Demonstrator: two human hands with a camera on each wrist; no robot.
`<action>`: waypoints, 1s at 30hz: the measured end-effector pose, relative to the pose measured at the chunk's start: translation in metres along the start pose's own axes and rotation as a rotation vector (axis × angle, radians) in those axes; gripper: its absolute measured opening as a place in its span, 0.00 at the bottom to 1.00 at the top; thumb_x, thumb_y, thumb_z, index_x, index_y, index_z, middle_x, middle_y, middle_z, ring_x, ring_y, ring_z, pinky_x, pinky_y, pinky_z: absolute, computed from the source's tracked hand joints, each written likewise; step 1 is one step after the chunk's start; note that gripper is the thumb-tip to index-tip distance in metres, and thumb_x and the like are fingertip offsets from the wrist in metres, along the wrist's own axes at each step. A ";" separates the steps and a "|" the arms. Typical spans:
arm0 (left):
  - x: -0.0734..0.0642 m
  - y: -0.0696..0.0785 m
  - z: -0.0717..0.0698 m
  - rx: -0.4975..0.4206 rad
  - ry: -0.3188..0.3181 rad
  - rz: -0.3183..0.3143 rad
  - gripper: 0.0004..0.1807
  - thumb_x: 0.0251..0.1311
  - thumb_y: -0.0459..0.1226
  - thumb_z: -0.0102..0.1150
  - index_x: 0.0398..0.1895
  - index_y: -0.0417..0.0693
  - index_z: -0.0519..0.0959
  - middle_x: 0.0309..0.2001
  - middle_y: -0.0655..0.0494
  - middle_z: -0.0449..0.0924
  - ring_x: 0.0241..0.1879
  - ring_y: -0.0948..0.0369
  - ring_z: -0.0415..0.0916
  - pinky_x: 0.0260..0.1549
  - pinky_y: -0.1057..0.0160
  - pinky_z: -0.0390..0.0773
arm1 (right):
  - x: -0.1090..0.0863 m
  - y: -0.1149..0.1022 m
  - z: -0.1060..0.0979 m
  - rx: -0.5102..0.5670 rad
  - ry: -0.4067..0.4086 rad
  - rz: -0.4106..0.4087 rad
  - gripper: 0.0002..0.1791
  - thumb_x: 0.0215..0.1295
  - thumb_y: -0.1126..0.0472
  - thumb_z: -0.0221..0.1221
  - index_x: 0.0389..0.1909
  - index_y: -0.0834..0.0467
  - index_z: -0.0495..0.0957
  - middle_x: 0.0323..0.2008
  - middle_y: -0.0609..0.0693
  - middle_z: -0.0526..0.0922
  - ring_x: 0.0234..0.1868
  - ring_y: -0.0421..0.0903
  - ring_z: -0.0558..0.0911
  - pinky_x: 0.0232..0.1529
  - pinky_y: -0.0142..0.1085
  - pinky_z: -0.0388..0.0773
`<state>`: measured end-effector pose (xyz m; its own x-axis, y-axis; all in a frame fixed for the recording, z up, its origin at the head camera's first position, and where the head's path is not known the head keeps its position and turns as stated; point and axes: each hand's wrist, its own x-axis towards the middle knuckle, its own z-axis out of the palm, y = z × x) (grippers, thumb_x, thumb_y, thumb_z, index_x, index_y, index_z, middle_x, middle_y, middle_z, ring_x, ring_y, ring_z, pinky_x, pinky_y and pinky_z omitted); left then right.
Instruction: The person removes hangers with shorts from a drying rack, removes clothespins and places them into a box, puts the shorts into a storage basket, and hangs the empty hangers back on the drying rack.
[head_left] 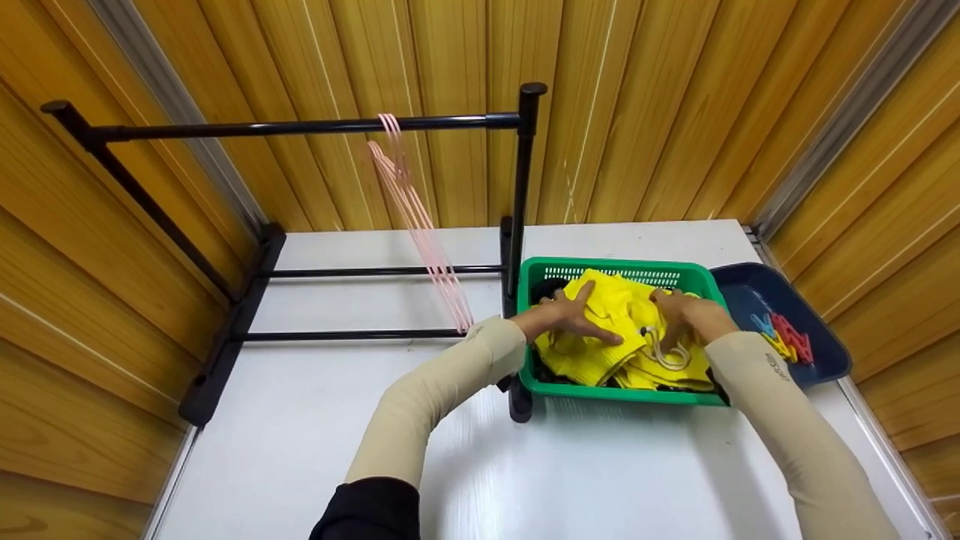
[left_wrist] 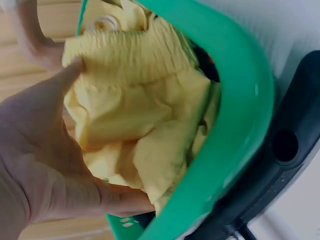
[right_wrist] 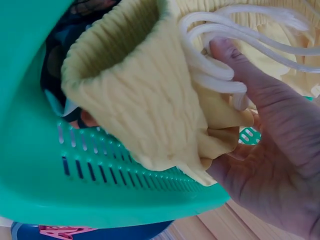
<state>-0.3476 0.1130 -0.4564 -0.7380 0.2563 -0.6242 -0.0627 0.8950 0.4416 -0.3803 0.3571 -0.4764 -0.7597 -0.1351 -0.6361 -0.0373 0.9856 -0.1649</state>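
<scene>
Yellow shorts [head_left: 589, 365] with a gathered elastic waistband [left_wrist: 130, 57] lie heaped in a green plastic basket [head_left: 622, 394]. My left hand [head_left: 574, 315] rests on their left part, thumb and fingers spread wide; in the left wrist view, its thumb tip touches the waistband. On the other side, my right hand [head_left: 686, 311] grips the shorts, the thumb in front beside a looped white drawstring [right_wrist: 220, 86] and the fingers partly hidden behind the cloth. Dark patterned cloth [right_wrist: 55, 65] shows underneath, against the basket wall.
Left of the basket stands a black clothes rack [head_left: 315, 129], with several pink hangers [head_left: 424, 232] on its top bar. A dark blue tray [head_left: 739, 289] holding red, blue and yellow clothespins [head_left: 791, 337] sits beside the basket on the right. Wood-patterned walls enclose the white table [head_left: 337, 420].
</scene>
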 end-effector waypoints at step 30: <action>-0.017 0.006 0.016 0.633 0.143 0.068 0.74 0.47 0.57 0.78 0.81 0.72 0.25 0.81 0.42 0.49 0.76 0.46 0.54 0.70 0.49 0.68 | -0.039 0.023 0.000 0.007 -0.008 -0.227 0.56 0.61 0.47 0.71 0.80 0.63 0.48 0.77 0.78 0.44 0.75 0.79 0.50 0.70 0.75 0.50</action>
<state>-0.3249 0.1202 -0.4536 -0.8113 0.3078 -0.4971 0.3627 0.9318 -0.0149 -0.3514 0.3849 -0.4552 -0.7270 -0.3544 -0.5881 -0.2023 0.9291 -0.3097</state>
